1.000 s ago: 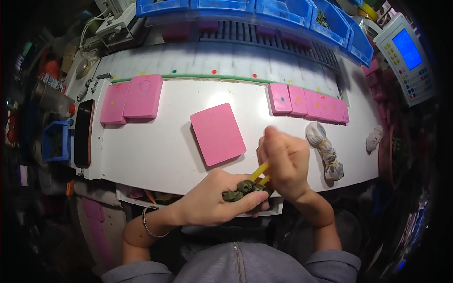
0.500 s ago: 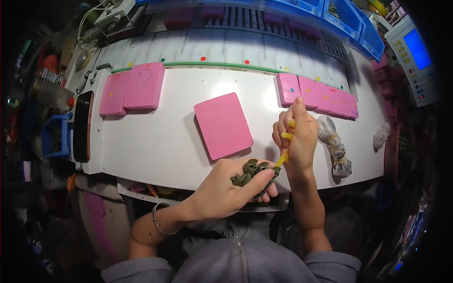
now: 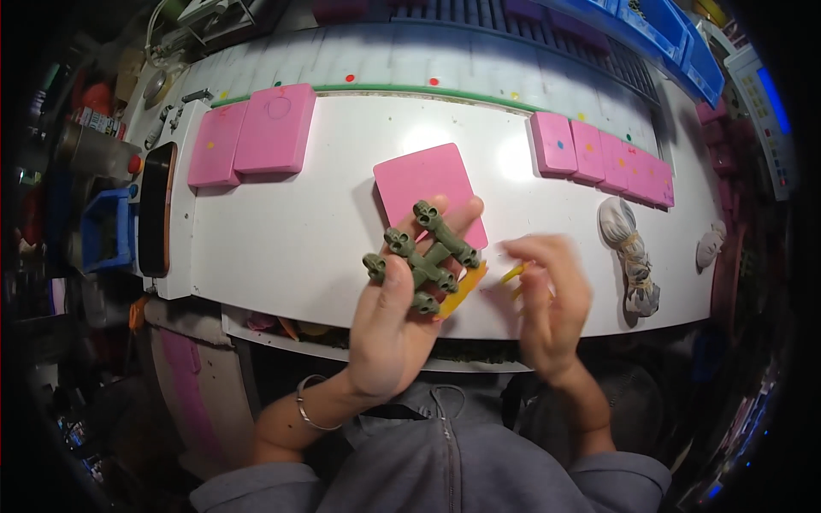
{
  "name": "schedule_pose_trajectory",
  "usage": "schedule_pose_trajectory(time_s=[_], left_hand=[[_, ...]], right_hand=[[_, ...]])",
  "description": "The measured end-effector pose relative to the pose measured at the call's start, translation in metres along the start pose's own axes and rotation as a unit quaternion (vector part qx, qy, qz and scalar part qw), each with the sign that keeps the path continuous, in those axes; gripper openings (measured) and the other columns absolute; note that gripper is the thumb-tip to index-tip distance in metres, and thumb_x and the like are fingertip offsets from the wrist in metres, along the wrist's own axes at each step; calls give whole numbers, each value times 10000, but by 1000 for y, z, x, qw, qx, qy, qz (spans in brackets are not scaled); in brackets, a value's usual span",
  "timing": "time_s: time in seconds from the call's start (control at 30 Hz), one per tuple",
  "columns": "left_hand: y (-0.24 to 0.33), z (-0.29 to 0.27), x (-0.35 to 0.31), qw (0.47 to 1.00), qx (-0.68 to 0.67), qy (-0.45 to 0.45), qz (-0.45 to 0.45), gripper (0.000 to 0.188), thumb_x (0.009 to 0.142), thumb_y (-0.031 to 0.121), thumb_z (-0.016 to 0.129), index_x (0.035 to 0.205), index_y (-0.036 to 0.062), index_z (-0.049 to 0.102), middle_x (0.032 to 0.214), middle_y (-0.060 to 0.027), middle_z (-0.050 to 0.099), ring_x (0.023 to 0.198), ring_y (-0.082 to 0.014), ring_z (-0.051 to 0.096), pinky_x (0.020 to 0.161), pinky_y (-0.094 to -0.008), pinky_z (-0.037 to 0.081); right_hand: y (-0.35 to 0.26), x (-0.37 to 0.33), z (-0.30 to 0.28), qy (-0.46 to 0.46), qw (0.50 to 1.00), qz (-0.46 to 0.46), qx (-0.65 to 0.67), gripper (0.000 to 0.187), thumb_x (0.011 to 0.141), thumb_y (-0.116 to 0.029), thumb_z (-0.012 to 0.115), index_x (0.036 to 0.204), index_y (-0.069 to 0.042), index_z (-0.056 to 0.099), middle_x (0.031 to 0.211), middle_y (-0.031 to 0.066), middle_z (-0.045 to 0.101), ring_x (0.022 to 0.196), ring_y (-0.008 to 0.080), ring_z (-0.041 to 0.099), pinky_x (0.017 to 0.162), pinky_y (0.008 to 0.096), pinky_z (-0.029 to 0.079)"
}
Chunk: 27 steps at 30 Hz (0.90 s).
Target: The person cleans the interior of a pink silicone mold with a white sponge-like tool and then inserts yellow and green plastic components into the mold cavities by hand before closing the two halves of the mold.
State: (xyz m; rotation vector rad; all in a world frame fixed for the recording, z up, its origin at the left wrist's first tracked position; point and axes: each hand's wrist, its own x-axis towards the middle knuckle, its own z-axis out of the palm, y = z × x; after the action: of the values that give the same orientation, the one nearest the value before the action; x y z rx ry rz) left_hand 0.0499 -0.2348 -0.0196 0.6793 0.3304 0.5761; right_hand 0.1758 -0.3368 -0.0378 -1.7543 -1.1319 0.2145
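Note:
My left hand [image 3: 380,342] is turned palm up, its thumb pressed on an olive-green branched piece [image 3: 436,255] with small skull-shaped ends. Beside that piece, along the edge of the same hand, lies a flat yellow-orange piece [image 3: 462,292]; how it is held cannot be made out. Just to the right, my right hand [image 3: 558,312] is smeared by motion. Its bent fingers hold a thin yellow strip [image 3: 513,273], apart from the green piece. Behind my left hand a pink rectangular block [image 3: 423,175] lies on the white table [image 3: 256,248], partly covered by the fingers.
Two pink blocks [image 3: 278,128] stand at the left and a row of several smaller ones [image 3: 586,150] at the right. A tied cloth bundle [image 3: 631,256] lies near the right edge. A phone [image 3: 157,209] rests at the left, with a blue bin [image 3: 107,227] beyond it.
My left hand has risen and opened out, showing more of the green piece. My right hand has moved down and away from it with the yellow strip. The view has shifted slightly.

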Motion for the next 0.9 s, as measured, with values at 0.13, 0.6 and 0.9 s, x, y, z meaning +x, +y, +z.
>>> schedule_pose_trajectory(time_s=[0.13,0.6,0.9], left_hand=[[-14,4,-4,984,133,-68,101,695,942,471,354,1436,60,91,1501,-167,78,1367,-251,183,1075,-389,227],[28,-14,3,967,95,-142,-190,790,770,364,718,1327,-52,343,1166,-151,528,1054,-166,533,896,-279,437],[39,8,26,845,360,-304,-254,248,865,215,612,911,-26,647,757,-51,646,667,-78,552,609,-245,437]], right_hand=[[-16,0,21,-13,889,208,408,211,943,-200,496,1003,-3,543,825,34,568,718,66,510,625,204,425],[-30,15,-12,-86,935,87,332,114,869,-67,539,785,-12,487,639,4,550,552,27,478,490,182,382],[-40,18,-17,-126,983,62,114,130,847,-67,531,737,-6,498,512,71,475,427,147,480,421,279,364]])
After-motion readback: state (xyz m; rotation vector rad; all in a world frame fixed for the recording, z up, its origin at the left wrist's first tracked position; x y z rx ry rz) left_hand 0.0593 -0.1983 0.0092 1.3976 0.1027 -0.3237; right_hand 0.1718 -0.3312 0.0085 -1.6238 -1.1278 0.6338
